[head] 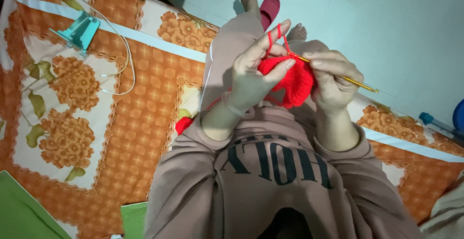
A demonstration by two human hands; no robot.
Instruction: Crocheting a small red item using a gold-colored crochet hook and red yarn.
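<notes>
I'm seeing my left hand [253, 72] pinching the red crochet piece [292, 82], partly hiding it; my right hand [331, 79] is gripping the gold hook [355, 82].

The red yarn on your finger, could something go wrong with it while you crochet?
Maybe. The red yarn loops over the raised finger of the left hand, so it could slip off and go slack. The right hand holds the gold crochet hook at the edge of the red crocheted piece; a tug might pull the hook out of its loop.
</notes>
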